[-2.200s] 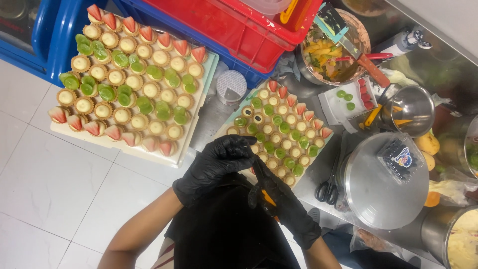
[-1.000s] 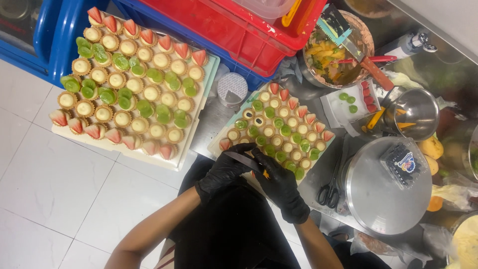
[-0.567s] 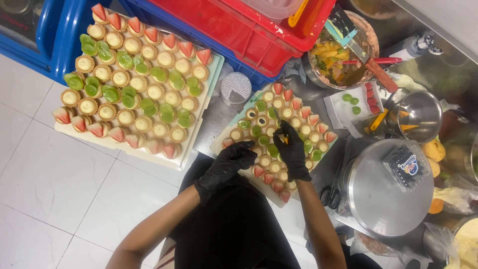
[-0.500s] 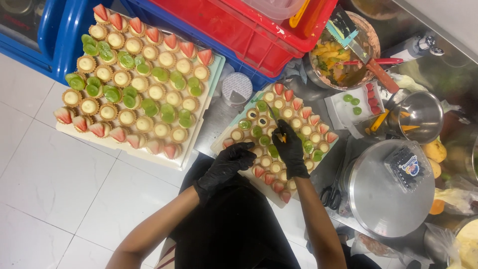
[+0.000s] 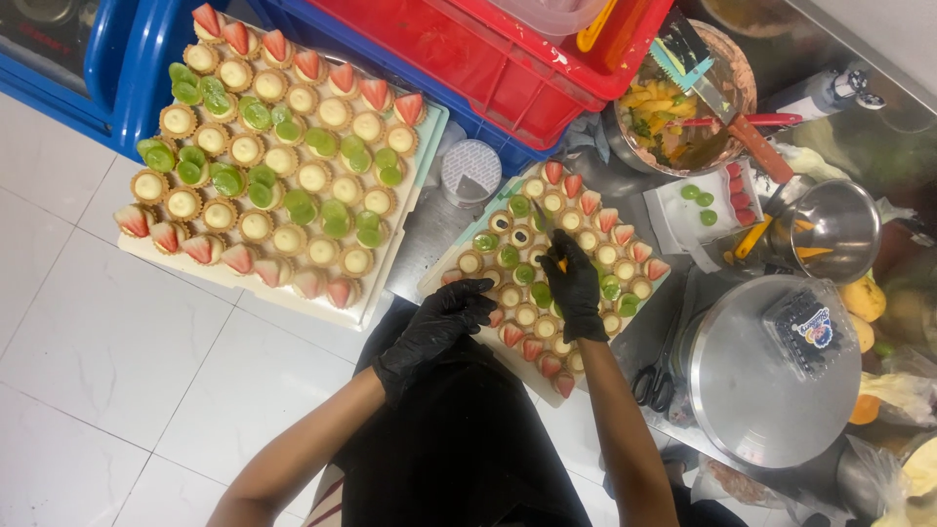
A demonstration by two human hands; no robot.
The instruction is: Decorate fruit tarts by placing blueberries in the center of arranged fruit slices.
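The right hand (image 5: 574, 293) in a black glove pinches a small tool over the tray of little round tarts (image 5: 547, 268); the left hand (image 5: 439, 327), half curled and holding nothing, steadies its edge.

right hand (image 5: 573, 288) hides tarts (image 5: 527, 314) beneath it.

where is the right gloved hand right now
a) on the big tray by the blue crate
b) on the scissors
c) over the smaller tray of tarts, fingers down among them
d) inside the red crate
c: the right hand in a black glove is over the smaller tray of tarts, its fingers pointing down at the middle tarts, while the scissors lie untouched beside the tray.
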